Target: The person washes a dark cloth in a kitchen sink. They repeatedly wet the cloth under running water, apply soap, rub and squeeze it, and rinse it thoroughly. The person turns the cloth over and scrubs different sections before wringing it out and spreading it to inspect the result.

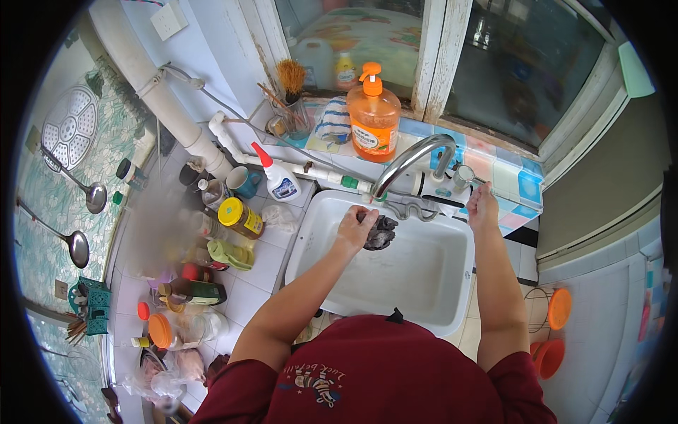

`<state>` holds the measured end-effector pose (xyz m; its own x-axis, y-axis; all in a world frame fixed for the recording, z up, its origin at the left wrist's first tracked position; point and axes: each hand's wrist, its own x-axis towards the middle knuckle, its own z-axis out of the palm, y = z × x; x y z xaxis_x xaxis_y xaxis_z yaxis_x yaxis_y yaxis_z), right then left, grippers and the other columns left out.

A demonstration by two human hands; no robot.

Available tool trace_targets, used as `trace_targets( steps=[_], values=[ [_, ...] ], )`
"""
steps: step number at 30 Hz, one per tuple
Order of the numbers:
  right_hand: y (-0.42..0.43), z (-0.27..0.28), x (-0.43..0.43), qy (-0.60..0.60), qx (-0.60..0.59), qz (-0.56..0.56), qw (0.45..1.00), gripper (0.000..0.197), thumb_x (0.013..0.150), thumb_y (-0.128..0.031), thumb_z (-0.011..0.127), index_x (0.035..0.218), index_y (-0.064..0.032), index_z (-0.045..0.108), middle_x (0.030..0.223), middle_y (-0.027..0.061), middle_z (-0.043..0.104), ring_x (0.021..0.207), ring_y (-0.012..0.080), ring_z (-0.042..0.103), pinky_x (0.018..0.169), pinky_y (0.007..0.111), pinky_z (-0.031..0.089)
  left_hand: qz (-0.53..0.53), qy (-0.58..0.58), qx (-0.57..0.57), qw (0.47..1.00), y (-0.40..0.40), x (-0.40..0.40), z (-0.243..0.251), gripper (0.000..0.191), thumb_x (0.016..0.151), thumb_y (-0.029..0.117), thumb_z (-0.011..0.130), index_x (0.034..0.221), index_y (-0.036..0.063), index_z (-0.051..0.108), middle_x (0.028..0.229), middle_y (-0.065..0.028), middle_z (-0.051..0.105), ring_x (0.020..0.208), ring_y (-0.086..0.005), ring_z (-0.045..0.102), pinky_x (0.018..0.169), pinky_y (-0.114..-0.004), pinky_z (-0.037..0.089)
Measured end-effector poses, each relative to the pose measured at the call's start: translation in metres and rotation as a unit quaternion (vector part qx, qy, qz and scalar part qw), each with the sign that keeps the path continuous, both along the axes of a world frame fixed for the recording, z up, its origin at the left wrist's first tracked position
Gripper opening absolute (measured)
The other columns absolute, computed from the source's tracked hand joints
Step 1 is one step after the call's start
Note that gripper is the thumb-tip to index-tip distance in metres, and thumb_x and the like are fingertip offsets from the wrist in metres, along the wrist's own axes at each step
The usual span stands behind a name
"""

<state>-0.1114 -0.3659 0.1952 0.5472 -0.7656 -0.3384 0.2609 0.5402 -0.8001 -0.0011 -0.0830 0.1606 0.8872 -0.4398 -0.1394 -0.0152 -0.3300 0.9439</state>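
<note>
My left hand (356, 229) grips a dark, crumpled cloth-like bundle (381, 233) over the white sink basin (424, 302), just below the spout of the chrome faucet (410, 151). What the bundle is made of I cannot tell for sure. At the right, my right hand (483, 206) has its fingers closed around the thin lever (481, 182) of the faucet's handle. No stream of water can be made out under the spout.
An orange pump bottle (373, 124) and a striped cloth (335, 121) stand on the tiled ledge behind the faucet. Left of the basin are a red-nozzled spray bottle (278, 177), a blue mug (243, 182), a yellow-lidded jar (241, 218) and several other bottles. Orange stools or tubs (548, 358) are low at right.
</note>
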Motion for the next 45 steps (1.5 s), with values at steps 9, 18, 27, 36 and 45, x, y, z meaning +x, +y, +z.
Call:
trace_targets(
  steps=[9, 18, 27, 36, 45],
  values=[
    [0.07, -0.019, -0.006, 0.018, 0.038, 0.108, 0.993, 0.027, 0.095, -0.028, 0.046, 0.074, -0.0118, 0.045, 0.06, -0.0035, 0.039, 0.048, 0.0069, 0.034, 0.041, 0.02, 0.029, -0.178, -0.176, 0.193, 0.949, -0.007, 0.022, 0.001, 0.049, 0.073, 0.038, 0.069, 0.107, 0.0076, 0.052, 0.109, -0.018, 0.053, 0.105, -0.0325, 0.051, 0.091, -0.038, 0.041],
    [0.164, -0.058, 0.028, 0.154, 0.099, 0.322, 0.929, 0.017, 0.088, -0.011, 0.049, 0.105, -0.0065, 0.051, 0.089, 0.0027, 0.053, 0.078, 0.0146, 0.052, 0.069, 0.03, 0.049, -0.235, -0.252, 0.319, 0.883, -0.004, 0.022, 0.007, 0.045, 0.075, 0.021, 0.067, 0.114, 0.0084, 0.048, 0.113, -0.0151, 0.049, 0.108, -0.0334, 0.047, 0.093, -0.041, 0.041],
    [0.225, -0.069, 0.081, 0.241, -0.15, 0.406, 0.869, 0.027, 0.081, -0.01, 0.055, 0.107, -0.0062, 0.05, 0.09, 0.0054, 0.057, 0.083, 0.0161, 0.055, 0.074, 0.034, 0.047, -0.176, -0.223, 0.266, 0.921, 0.059, 0.042, -0.004, 0.051, 0.068, 0.013, 0.068, 0.115, 0.0078, 0.049, 0.113, -0.0159, 0.052, 0.107, -0.0358, 0.048, 0.092, -0.042, 0.04],
    [0.208, -0.061, 0.068, 0.136, -0.119, 0.454, 0.872, 0.067, 0.073, -0.022, 0.069, 0.129, -0.0054, 0.036, 0.123, 0.0105, 0.049, 0.11, 0.0214, 0.05, 0.086, 0.041, 0.042, -0.178, -0.084, 0.096, 0.976, 0.083, 0.043, 0.011, 0.049, 0.071, 0.008, 0.058, 0.118, 0.0039, 0.045, 0.114, -0.0162, 0.053, 0.108, -0.0307, 0.052, 0.092, -0.037, 0.041],
    [0.161, -0.057, 0.047, 0.13, -0.077, 0.504, 0.85, 0.06, 0.075, -0.034, 0.075, 0.117, -0.0021, 0.046, 0.111, 0.007, 0.055, 0.098, 0.0168, 0.055, 0.085, 0.036, 0.046, -0.212, -0.119, 0.034, 0.969, 0.052, 0.036, -0.022, 0.037, 0.08, 0.003, 0.047, 0.116, 0.0044, 0.049, 0.111, -0.0157, 0.055, 0.102, -0.0273, 0.055, 0.088, -0.034, 0.043]
  ],
)
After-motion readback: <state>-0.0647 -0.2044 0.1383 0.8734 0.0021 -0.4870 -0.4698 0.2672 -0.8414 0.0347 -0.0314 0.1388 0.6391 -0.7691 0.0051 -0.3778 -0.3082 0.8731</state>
